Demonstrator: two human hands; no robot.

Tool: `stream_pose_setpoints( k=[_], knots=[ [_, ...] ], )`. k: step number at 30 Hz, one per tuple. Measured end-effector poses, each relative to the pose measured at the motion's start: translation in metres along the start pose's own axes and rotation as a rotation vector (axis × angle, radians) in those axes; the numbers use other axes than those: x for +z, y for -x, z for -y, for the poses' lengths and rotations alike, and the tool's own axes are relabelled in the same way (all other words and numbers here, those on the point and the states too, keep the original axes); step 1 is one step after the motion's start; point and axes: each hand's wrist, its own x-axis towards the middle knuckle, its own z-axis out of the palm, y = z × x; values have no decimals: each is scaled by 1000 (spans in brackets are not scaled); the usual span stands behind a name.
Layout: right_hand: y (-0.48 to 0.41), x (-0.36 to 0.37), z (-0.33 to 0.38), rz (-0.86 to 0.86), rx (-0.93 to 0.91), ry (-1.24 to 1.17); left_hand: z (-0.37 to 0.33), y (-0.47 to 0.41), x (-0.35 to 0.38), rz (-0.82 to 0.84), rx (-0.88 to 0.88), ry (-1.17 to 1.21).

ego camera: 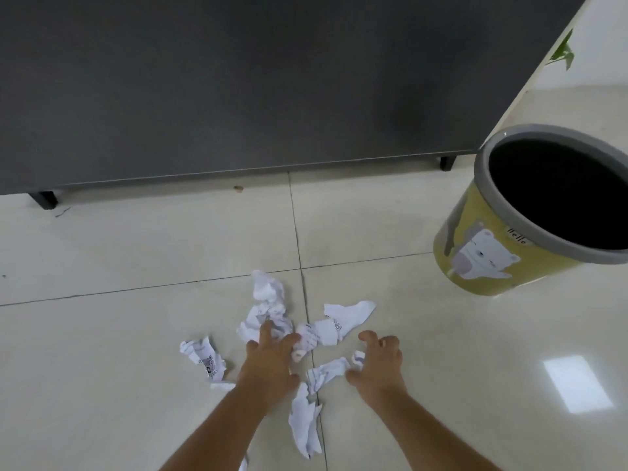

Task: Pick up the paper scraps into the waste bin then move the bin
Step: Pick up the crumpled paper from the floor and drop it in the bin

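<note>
Gathering is the step you are in: both hands are down among the paper scraps (272, 311) on the tiled floor (119, 253), just in front of the dark cabinet (238, 90). Your left hand (272, 362) lies over the biggest crumpled wad, fingers spread and curling onto it, not yet closed round it. Your right hand (379, 362) has its fingers bent like a claw and apart, the thumb and fingertips touching a small torn strip (328, 372); I cannot tell whether it is truly pinched. Working from both sides like this looks meant to rake the loose pieces toward the middle so one lift takes most of them.

More scraps lie outside your reach: a printed one (204, 358) to the left, a long one (306, 423) between your forearms, a flat one (350, 314) ahead. The waste bin (482, 253), yellow with a grey rim, stands upright to your right near the cabinet's corner, mouth open and seemingly empty, so nothing appears binned yet.
</note>
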Motion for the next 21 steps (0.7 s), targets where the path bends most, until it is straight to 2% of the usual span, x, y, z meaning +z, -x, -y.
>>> stream_pose_setpoints(
  k=[3,9,21],
  knots=[
    [6,13,14,36,-61,-32,2,1,11,-54,96,-59],
    [16,26,37,84,-118,-155,3,-3,17,-29,144,50],
    [16,31,52,50,-268,-135,5,13,12,-90,230,241]
  ],
)
